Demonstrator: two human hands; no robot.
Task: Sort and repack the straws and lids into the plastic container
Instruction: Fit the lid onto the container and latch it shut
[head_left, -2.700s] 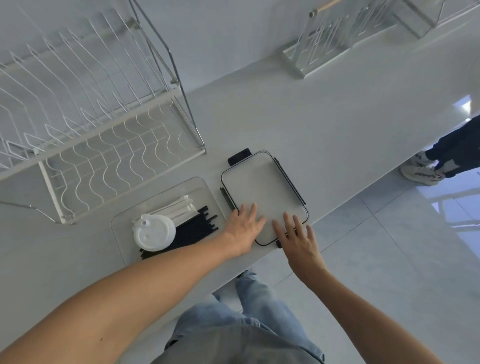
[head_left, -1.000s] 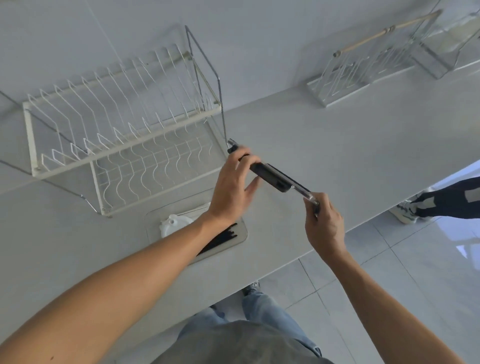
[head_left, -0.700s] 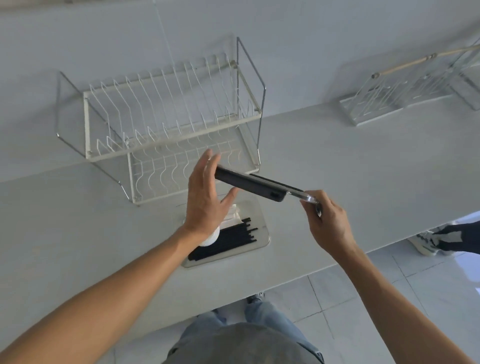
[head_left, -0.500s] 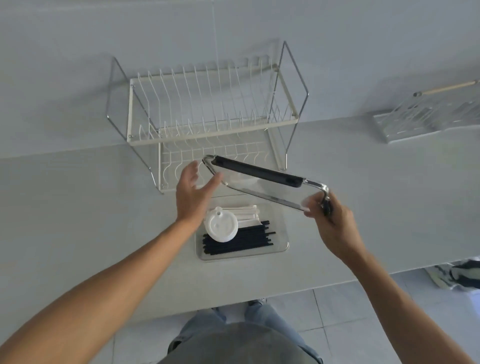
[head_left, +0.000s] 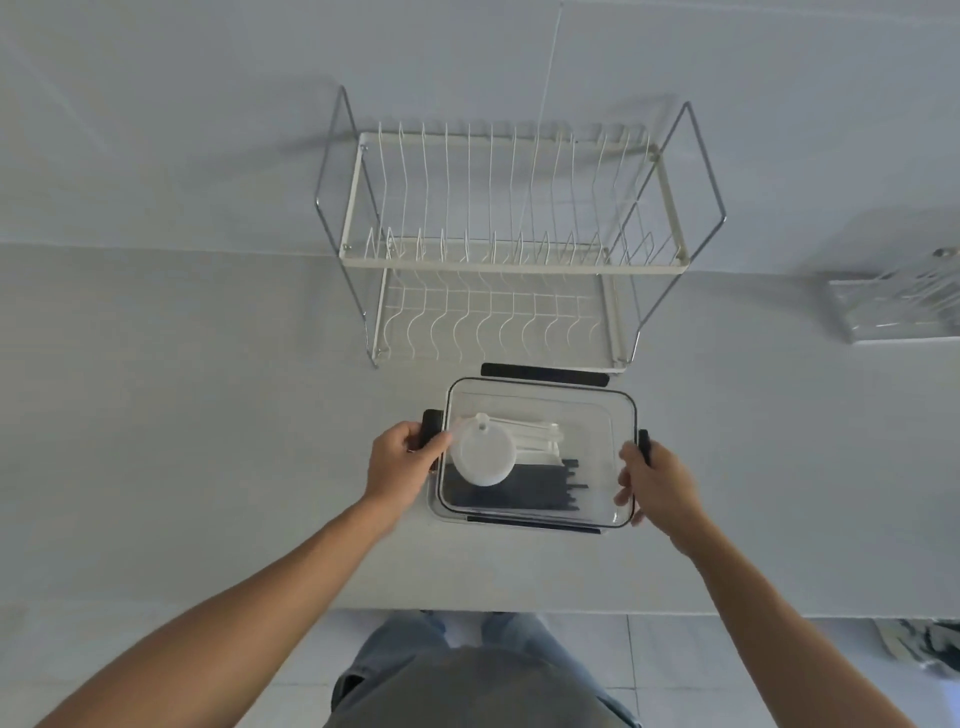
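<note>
A clear plastic container (head_left: 435, 506) sits on the white counter near its front edge. Its transparent cover (head_left: 597, 415), with black rim and black clasps, lies on top of it. Through the cover I see a round white cup lid (head_left: 482, 457), white straws (head_left: 535, 436) and black straws (head_left: 540, 488). My left hand (head_left: 400, 460) grips the cover's left black clasp. My right hand (head_left: 652, 486) holds the cover's right edge by the right clasp.
A white two-tier wire dish rack (head_left: 509, 249) stands right behind the container against the wall. A clear rack (head_left: 898, 306) sits at the far right. The counter's front edge (head_left: 467, 609) runs just above my lap.
Both hands lifted the cover from the counter on the right, carried it left over the container and lowered it flat onto it. The view has swung to centre on the container.
</note>
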